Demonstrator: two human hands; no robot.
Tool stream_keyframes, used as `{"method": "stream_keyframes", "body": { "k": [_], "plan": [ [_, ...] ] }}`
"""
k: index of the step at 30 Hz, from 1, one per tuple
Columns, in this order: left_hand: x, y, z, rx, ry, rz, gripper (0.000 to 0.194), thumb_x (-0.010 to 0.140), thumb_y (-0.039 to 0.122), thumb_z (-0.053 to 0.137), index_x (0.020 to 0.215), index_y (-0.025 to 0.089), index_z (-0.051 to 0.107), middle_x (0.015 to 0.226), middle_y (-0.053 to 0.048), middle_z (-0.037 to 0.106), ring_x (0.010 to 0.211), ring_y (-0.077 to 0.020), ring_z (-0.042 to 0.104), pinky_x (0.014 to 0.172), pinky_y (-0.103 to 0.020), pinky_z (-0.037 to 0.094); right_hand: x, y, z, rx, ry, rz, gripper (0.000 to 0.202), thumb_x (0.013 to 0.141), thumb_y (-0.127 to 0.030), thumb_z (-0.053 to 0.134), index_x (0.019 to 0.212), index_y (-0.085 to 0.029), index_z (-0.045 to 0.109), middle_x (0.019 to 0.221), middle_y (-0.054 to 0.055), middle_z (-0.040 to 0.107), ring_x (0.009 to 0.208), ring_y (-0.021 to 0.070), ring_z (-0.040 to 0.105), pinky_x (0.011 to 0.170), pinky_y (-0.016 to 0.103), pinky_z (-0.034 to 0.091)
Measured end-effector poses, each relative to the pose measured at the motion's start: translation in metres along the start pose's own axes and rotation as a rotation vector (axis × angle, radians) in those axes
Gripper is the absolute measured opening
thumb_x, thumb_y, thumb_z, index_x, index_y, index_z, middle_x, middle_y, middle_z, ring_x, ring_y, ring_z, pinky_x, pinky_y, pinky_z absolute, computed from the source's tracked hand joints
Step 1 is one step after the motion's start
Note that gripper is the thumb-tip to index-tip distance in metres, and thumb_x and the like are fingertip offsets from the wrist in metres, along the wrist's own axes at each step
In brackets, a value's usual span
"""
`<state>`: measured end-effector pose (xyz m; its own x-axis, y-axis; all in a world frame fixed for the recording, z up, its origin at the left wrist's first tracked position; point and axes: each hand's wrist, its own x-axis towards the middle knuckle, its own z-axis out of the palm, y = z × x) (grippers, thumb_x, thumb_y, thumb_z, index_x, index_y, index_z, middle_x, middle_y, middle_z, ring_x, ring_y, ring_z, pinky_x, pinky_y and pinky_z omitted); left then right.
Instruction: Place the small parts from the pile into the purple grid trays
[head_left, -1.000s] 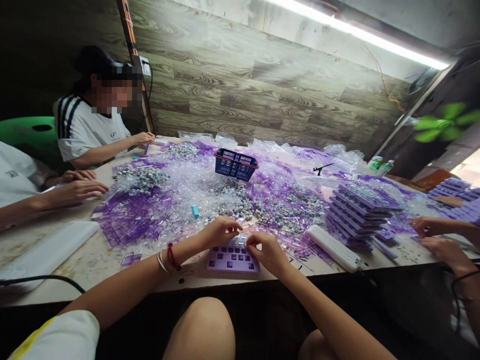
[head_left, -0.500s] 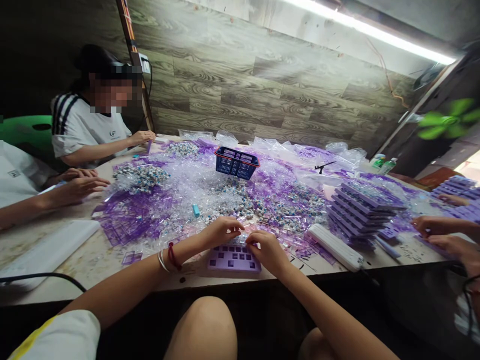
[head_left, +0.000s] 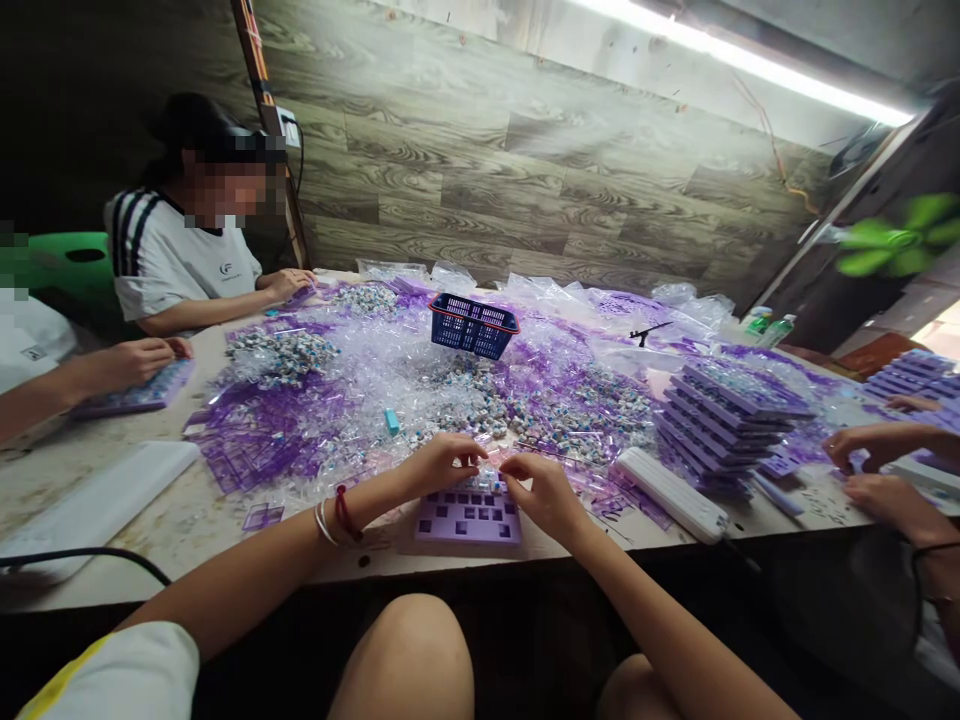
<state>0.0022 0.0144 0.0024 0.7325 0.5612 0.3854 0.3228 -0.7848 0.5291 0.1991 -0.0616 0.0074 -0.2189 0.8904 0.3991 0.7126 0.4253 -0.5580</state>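
In front of me on the table edge lies a light purple plate with rows of square holes. My left hand is over its far left part, thumb and fingertips drawn together in a pinch. Opposite it, my right hand pinches at the far right side of the plate. Small clear and whitish pieces sit at the plate's far edge between both hands. Whatever the fingertips hold is too small to make out. Just beyond spreads a heap of small white, grey and blue parts.
A dark blue basket stands mid-table. Stacked purple plates and a white power strip lie to the right. Purple pieces and a long white case are at left. Co-workers' hands work on both sides.
My right hand has shifted slightly right, showing more of the small pieces at the plate's far edge. My left hand stays nearly still. A left co-worker's hands have moved over a filled purple plate.
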Motion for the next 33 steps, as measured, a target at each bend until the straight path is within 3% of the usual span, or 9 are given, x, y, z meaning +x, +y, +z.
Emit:
{"method": "stream_keyframes", "body": {
  "k": [5,9,16,24,33],
  "plan": [
    [0.0,-0.001,0.0,0.022,0.012,0.007,0.017,0.079,0.014,0.063,0.095,0.014,0.069,0.079,-0.003,0.069,0.071,-0.0134,0.062,0.069,-0.022,0.046,0.0,0.002,0.001,-0.005,-0.071,0.01,0.011,0.073,-0.008,0.061,0.073,-0.018,0.067,0.071,0.002,0.068,0.068,0.0154,0.061,0.066,0.026,0.045],
    [0.0,-0.002,0.001,0.02,0.006,0.011,0.016,0.08,0.014,0.063,0.095,0.014,0.069,0.08,-0.003,0.069,0.072,-0.0136,0.062,0.069,-0.022,0.046,0.001,-0.001,0.003,-0.035,-0.098,0.041,0.013,0.077,-0.01,0.06,0.07,-0.018,0.067,0.069,0.001,0.067,0.066,0.0151,0.06,0.064,0.025,0.045],
    [0.0,-0.005,0.002,-0.003,0.014,0.034,0.018,0.08,0.014,0.062,0.097,0.013,0.069,0.079,-0.003,0.069,0.07,-0.0132,0.061,0.068,-0.022,0.046,0.004,-0.006,0.0,-0.176,-0.175,-0.04,0.015,0.083,-0.006,0.056,0.078,-0.016,0.066,0.085,0.006,0.067,0.082,0.0177,0.062,0.075,0.027,0.046],
    [0.0,-0.005,0.003,0.011,0.008,0.045,0.016,0.08,0.013,0.063,0.095,0.013,0.068,0.079,-0.004,0.068,0.068,-0.0129,0.06,0.067,-0.022,0.046,0.007,-0.013,-0.001,-0.352,-0.241,-0.097,0.018,0.086,-0.008,0.052,0.079,-0.015,0.066,0.086,0.008,0.067,0.083,0.0184,0.063,0.075,0.027,0.046],
    [-0.001,0.0,0.002,0.012,0.036,0.044,0.015,0.079,0.012,0.066,0.093,0.013,0.069,0.079,-0.003,0.065,0.069,-0.0126,0.059,0.067,-0.023,0.046,0.01,-0.007,-0.002,-0.148,-0.187,-0.053,0.014,0.078,-0.007,0.061,0.068,-0.017,0.065,0.076,0.005,0.067,0.072,0.0165,0.062,0.07,0.027,0.047]
  ]
}}
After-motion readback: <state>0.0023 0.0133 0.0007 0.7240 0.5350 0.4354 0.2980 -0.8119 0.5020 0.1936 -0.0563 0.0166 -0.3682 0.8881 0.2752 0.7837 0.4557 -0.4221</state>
